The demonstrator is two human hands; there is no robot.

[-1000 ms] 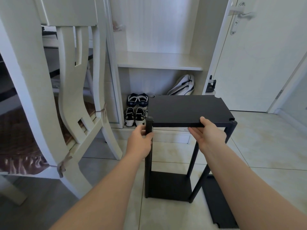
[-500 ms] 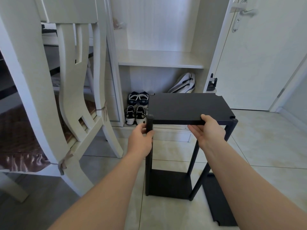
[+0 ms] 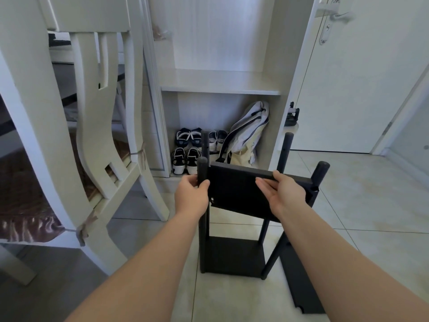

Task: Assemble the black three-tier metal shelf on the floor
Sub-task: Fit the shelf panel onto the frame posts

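Note:
A black metal shelf frame stands on the tiled floor: a bottom panel (image 3: pixel 232 255) with several upright black posts. My left hand (image 3: pixel 191 198) grips the near left post (image 3: pixel 202 173) just below its top. My right hand (image 3: pixel 282 195) holds the upper edge of a black shelf panel (image 3: pixel 239 192). That panel sits tilted between the posts, with its far edge raised and its face turned toward me. Its right corner sits against the right post (image 3: pixel 319 173). Another black panel (image 3: pixel 301 282) lies flat on the floor to the right.
A white chair (image 3: pixel 99 135) with a brown cushion stands close on the left. Behind the frame is a white cabinet (image 3: pixel 220 89) holding shoes (image 3: pixel 185 154) and a pale bag (image 3: pixel 248 135). A white door (image 3: pixel 362 77) is at the right. Bare tiles lie at the right.
The shelf panel lay flat on top of the posts before. Now it has dropped between them and tilted steeply, so the post tops stand bare. My right hand stays on the panel.

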